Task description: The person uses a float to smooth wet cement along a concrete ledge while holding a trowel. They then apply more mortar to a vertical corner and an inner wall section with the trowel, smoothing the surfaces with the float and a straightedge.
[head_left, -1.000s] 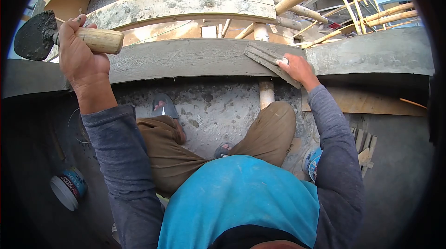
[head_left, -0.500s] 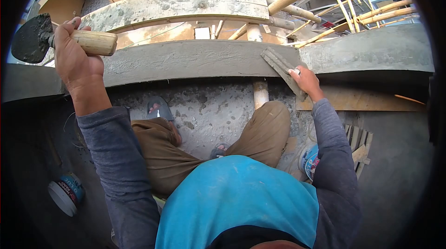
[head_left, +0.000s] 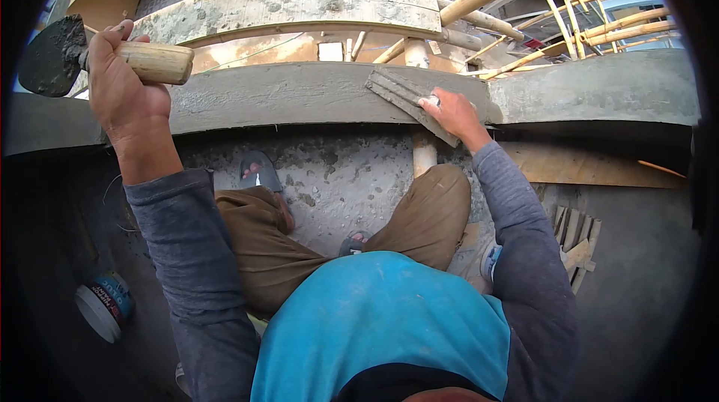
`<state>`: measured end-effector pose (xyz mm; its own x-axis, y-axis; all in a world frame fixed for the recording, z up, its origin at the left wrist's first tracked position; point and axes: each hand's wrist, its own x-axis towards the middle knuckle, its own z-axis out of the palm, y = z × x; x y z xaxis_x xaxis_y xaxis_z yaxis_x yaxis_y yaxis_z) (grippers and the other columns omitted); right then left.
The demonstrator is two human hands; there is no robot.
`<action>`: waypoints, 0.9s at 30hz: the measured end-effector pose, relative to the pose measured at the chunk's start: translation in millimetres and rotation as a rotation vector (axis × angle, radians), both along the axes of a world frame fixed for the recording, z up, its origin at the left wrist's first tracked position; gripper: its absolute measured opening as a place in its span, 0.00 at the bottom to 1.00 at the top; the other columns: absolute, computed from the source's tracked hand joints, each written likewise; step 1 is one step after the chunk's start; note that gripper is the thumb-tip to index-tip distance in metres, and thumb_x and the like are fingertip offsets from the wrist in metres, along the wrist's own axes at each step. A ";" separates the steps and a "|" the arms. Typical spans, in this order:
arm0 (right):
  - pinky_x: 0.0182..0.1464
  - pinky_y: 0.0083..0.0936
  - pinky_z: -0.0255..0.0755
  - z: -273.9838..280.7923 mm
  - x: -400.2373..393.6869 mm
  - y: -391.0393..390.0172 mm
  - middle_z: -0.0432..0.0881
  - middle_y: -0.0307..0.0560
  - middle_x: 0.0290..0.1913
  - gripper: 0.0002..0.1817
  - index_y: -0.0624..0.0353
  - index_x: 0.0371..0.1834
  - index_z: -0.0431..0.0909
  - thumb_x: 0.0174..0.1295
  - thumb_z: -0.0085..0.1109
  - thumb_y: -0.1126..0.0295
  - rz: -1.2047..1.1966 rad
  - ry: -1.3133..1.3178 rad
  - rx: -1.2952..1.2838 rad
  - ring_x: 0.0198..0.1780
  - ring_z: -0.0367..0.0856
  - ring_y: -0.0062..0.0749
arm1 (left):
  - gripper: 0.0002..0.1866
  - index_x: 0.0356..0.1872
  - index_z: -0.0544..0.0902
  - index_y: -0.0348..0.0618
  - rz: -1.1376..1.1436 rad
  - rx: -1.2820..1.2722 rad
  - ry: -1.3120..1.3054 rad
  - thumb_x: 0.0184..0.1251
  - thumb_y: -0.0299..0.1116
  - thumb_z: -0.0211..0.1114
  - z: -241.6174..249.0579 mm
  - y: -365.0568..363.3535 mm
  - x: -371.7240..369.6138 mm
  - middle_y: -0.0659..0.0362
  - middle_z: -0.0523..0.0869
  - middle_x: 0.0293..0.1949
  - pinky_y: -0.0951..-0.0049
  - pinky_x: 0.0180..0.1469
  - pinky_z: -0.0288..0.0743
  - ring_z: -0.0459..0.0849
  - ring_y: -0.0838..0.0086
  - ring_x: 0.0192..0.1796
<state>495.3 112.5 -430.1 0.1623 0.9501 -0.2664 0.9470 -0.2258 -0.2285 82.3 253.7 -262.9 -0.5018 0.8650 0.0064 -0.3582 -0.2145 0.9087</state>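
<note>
In the head view, we see the right hand (head_left: 454,113) closed round the grip of a plastering float (head_left: 403,101), which slants across the cement-rendered ledge (head_left: 277,95). The float has slid left, away from the corner, so we judge this a leftward smoothing stroke. The left hand (head_left: 129,95) curls round a mortar-caked trowel (head_left: 54,57), held raised.

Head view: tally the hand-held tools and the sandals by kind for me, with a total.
Wooden-handled trowel, in the left hand: 1
Plastering float, in the right hand: 1
Sandals on the feet, the right one partly hidden: 2
Total: 4
</note>
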 end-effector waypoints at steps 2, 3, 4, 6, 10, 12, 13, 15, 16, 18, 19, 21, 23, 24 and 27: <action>0.45 0.49 0.72 4.1 4.0 -0.3 0.82 0.59 0.37 0.25 0.57 0.41 0.78 0.60 0.53 0.44 -0.002 -0.046 -0.029 0.43 0.80 0.56 | 0.11 0.43 0.74 0.39 -0.006 0.019 0.008 0.61 0.32 0.57 -1.4 -0.1 -1.1 0.55 0.80 0.42 0.67 0.44 0.75 0.77 0.69 0.39; 0.45 0.49 0.72 4.0 6.5 -1.5 0.82 0.59 0.37 0.25 0.57 0.41 0.78 0.60 0.53 0.44 -0.007 -0.047 -0.030 0.43 0.80 0.56 | 0.11 0.43 0.74 0.39 0.001 0.017 0.003 0.61 0.32 0.57 -1.5 0.2 -0.6 0.56 0.80 0.42 0.66 0.44 0.74 0.77 0.68 0.39; 0.44 0.48 0.72 3.4 8.6 -2.5 0.83 0.59 0.37 0.25 0.57 0.40 0.78 0.60 0.53 0.44 -0.007 -0.060 -0.023 0.43 0.80 0.56 | 0.11 0.43 0.74 0.39 0.006 0.018 -0.001 0.61 0.31 0.58 -0.8 0.9 0.4 0.56 0.80 0.42 0.66 0.44 0.74 0.78 0.68 0.39; 0.44 0.48 0.72 3.5 11.5 -3.7 0.83 0.59 0.37 0.25 0.57 0.40 0.78 0.60 0.53 0.44 -0.006 -0.071 -0.010 0.43 0.80 0.56 | 0.11 0.43 0.74 0.39 -0.005 0.015 -0.006 0.61 0.31 0.57 -0.8 1.2 3.0 0.56 0.80 0.42 0.66 0.45 0.74 0.78 0.68 0.39; 0.42 0.49 0.72 5.6 20.2 -15.9 0.82 0.58 0.33 0.24 0.57 0.36 0.76 0.60 0.54 0.45 -0.057 -0.099 0.002 0.40 0.80 0.57 | 0.11 0.44 0.73 0.40 -0.011 -0.015 0.007 0.62 0.31 0.55 2.1 -1.0 4.0 0.54 0.79 0.41 0.68 0.48 0.74 0.76 0.69 0.38; 0.41 0.50 0.71 4.0 18.2 -18.7 0.82 0.58 0.32 0.24 0.57 0.35 0.75 0.60 0.53 0.45 -0.083 -0.105 -0.011 0.39 0.80 0.57 | 0.11 0.44 0.73 0.40 -0.003 0.001 0.016 0.62 0.31 0.55 2.4 -1.4 -0.8 0.55 0.79 0.41 0.68 0.48 0.74 0.76 0.69 0.38; 0.41 0.50 0.71 3.6 16.5 -20.4 0.82 0.58 0.32 0.24 0.57 0.34 0.75 0.60 0.53 0.45 -0.080 -0.085 -0.007 0.39 0.80 0.57 | 0.11 0.44 0.73 0.40 -0.008 0.021 0.022 0.62 0.31 0.55 1.9 -1.6 -0.4 0.55 0.79 0.41 0.68 0.48 0.74 0.76 0.69 0.39; 0.41 0.51 0.71 2.5 11.1 -23.2 0.81 0.58 0.31 0.24 0.57 0.34 0.74 0.60 0.53 0.45 -0.097 -0.069 -0.002 0.39 0.80 0.57 | 0.11 0.44 0.74 0.39 -0.009 0.022 0.011 0.62 0.31 0.55 -2.9 1.8 -4.4 0.55 0.79 0.42 0.68 0.47 0.74 0.77 0.68 0.39; 0.40 0.51 0.71 0.0 2.2 -18.8 0.81 0.58 0.31 0.24 0.57 0.34 0.74 0.60 0.53 0.45 -0.069 -0.055 0.020 0.39 0.80 0.57 | 0.11 0.43 0.74 0.38 -0.004 0.029 0.004 0.61 0.31 0.56 -2.3 2.9 -3.4 0.56 0.79 0.42 0.67 0.46 0.73 0.77 0.68 0.38; 0.40 0.51 0.70 -3.0 -10.9 -9.6 0.81 0.59 0.31 0.24 0.57 0.34 0.75 0.60 0.53 0.45 -0.049 -0.036 0.052 0.39 0.80 0.57 | 0.12 0.44 0.74 0.38 -0.004 0.012 0.017 0.61 0.31 0.56 1.7 0.6 4.6 0.56 0.79 0.42 0.67 0.45 0.74 0.77 0.68 0.39; 0.40 0.51 0.70 -4.0 -16.5 -4.9 0.81 0.59 0.32 0.24 0.57 0.34 0.75 0.60 0.53 0.44 -0.053 -0.021 0.063 0.39 0.80 0.57 | 0.11 0.43 0.74 0.39 -0.008 -0.006 0.007 0.62 0.31 0.56 1.9 -0.1 7.5 0.56 0.79 0.42 0.68 0.46 0.74 0.77 0.69 0.39; 0.40 0.51 0.70 -3.6 -20.1 -1.1 0.81 0.59 0.32 0.24 0.57 0.34 0.75 0.60 0.53 0.44 -0.050 -0.003 0.074 0.39 0.80 0.57 | 0.10 0.42 0.75 0.39 -0.006 -0.039 -0.013 0.62 0.32 0.56 3.2 -1.1 11.8 0.56 0.79 0.42 0.69 0.47 0.74 0.76 0.69 0.39; 0.41 0.51 0.71 -0.8 -15.8 -0.7 0.82 0.59 0.32 0.24 0.57 0.35 0.76 0.60 0.53 0.44 -0.041 -0.005 0.026 0.40 0.80 0.57 | 0.10 0.43 0.75 0.39 -0.007 -0.026 0.001 0.62 0.32 0.56 3.6 -0.4 10.1 0.56 0.79 0.42 0.69 0.46 0.74 0.76 0.69 0.39; 0.41 0.51 0.71 -0.6 -13.3 -2.0 0.82 0.59 0.32 0.24 0.57 0.35 0.76 0.60 0.53 0.44 -0.037 -0.008 0.019 0.40 0.80 0.57 | 0.11 0.43 0.75 0.39 -0.017 -0.014 0.015 0.62 0.32 0.56 2.1 -0.6 9.9 0.56 0.79 0.42 0.69 0.46 0.74 0.77 0.69 0.39; 0.41 0.50 0.71 -1.4 -3.3 -6.9 0.82 0.58 0.32 0.24 0.57 0.35 0.76 0.60 0.53 0.44 -0.045 -0.053 0.027 0.40 0.80 0.57 | 0.12 0.44 0.73 0.39 -0.028 0.007 0.011 0.60 0.31 0.57 -3.7 6.4 1.2 0.56 0.79 0.42 0.65 0.43 0.74 0.77 0.69 0.39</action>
